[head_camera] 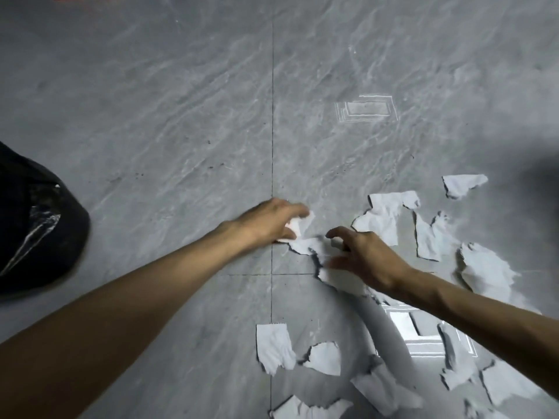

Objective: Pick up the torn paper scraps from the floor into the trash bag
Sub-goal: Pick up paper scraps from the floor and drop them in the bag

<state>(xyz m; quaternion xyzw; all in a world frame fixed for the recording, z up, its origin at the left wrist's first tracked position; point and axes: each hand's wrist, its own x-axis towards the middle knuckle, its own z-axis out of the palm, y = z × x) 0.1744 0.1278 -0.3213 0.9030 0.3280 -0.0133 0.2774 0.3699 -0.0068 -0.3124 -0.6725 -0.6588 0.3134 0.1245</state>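
Scraps being gathered: one scrap (302,223) is being pinched by left hand (269,219), right hand (360,255) fingers spread over another scrap (341,276); trash bag (33,225) transfer being required next.

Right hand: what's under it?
Under the right hand lie white paper scraps on the grey floor. The palm covers how far they reach.

Two hands (272,219), one trash bag (36,225), about fifteen scraps (273,347).

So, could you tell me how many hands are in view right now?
2: the left hand, mid-frame, shut on a paper scrap; the right hand beside it, open above torn scraps on the floor.
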